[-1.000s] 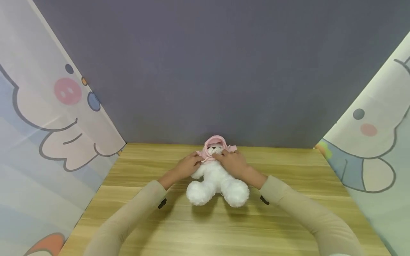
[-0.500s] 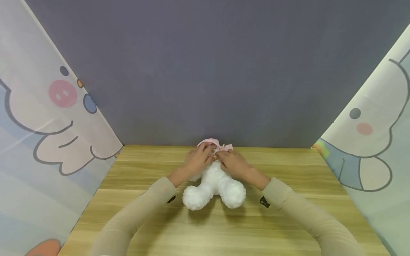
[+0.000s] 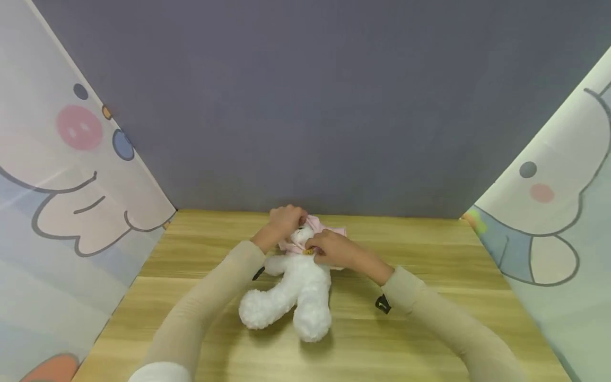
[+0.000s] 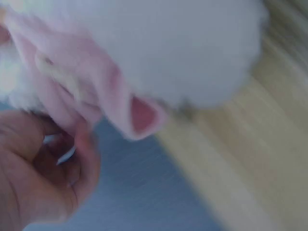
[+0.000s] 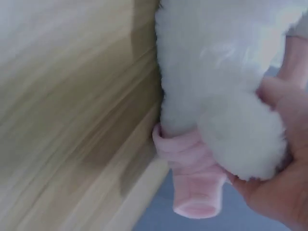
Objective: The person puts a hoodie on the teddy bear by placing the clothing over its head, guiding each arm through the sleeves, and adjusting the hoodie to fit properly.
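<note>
A white plush toy [image 3: 305, 286] lies on its back, legs toward me and to the left. Bunched about its head and neck is a small pink hooded garment [image 3: 321, 225], with one empty sleeve [image 5: 197, 202] hanging out in the right wrist view. My left hand [image 3: 288, 220] pinches the pink cloth beside the top of the head; the left wrist view shows thumb and fingertips meeting on it. At the neck, my right hand [image 3: 334, 249] grips the toy by its upper body, near a small yellow patch [image 3: 308, 252]. The hands partly hide the toy's face.
The wooden table [image 3: 406, 339] ends at a dark grey wall [image 3: 324, 106] right behind the toy. Cartoon-printed panels stand on the left [image 3: 57, 212] and right [image 3: 553, 223]. A black strap end [image 3: 383, 304] hangs below my right cuff.
My left hand has moved from the toy's face up to the hood's edge. The toy has turned, its legs swinging left and toward me. My right hand stays near the neck.
</note>
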A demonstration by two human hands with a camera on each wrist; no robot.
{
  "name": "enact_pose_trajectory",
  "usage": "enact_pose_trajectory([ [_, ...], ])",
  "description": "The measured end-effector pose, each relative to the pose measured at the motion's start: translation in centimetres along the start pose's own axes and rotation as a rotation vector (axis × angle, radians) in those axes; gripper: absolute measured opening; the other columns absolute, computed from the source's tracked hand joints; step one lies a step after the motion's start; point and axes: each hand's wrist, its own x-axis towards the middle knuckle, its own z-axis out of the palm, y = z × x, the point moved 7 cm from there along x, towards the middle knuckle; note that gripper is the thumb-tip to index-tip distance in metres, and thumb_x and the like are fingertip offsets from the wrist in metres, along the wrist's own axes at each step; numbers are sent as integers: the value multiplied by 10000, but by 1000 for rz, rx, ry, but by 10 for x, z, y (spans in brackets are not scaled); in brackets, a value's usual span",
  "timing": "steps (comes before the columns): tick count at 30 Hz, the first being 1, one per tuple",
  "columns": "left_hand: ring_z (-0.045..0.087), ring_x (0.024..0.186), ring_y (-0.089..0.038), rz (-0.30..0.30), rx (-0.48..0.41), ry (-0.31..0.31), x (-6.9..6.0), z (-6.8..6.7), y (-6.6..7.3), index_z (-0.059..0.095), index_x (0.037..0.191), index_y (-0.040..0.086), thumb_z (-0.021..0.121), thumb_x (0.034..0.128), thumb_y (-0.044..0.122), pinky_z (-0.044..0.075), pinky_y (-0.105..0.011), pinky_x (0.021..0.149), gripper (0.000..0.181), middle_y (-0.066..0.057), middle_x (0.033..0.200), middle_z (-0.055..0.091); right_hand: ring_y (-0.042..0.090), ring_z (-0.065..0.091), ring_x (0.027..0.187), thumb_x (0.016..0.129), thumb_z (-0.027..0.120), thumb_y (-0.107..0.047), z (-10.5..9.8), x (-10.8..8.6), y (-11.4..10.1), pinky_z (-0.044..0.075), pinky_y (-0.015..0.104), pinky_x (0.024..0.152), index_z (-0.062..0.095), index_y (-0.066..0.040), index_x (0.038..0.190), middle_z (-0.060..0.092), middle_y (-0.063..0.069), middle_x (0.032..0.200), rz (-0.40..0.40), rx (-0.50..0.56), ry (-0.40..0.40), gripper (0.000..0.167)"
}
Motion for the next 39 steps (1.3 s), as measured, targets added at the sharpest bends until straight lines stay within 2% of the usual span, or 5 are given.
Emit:
enact_pose_trajectory([
  [9,510,574,-164,65,-92,22,-17,-24,8,726,1077,237,546,1044,322,367,-308,452,202,4,856,684,180,585,865,928,732,-88,-2,-16,3,536,298,681,622,-67,1113,565,74,1077,5,-207,275,216],
  [17,567,1219,-388,68,-44,-86,-26,-21,19,679,1315,215,730,933,410,426,-628,1015,432,-5,1419,603,239,655,1018,959,721,-228,-3,-19,-7,558,404,842,723,-127,1128,683,35,1109,26,-409,186,197],
  [24,537,1050,-308,68,49,38,-17,-24,18,749,1081,230,733,864,468,371,-617,891,322,3,1150,726,201,671,824,905,732,-96,-4,-7,-4,552,331,772,736,-79,910,714,36,893,-12,-328,187,19],
  [32,562,955,-309,116,-24,81,-6,-22,16,749,1024,175,708,893,407,459,-525,851,270,-39,1035,753,284,651,1040,991,678,-240,-4,-5,18,560,451,852,701,-101,1210,697,75,1174,198,-296,105,260],
  [39,546,1013,-287,97,88,104,-4,-15,21,734,1143,204,629,960,475,438,-504,859,343,-13,1105,739,128,601,739,970,645,-95,0,-3,34,519,299,698,729,-53,992,694,21,867,116,39,101,96],
])
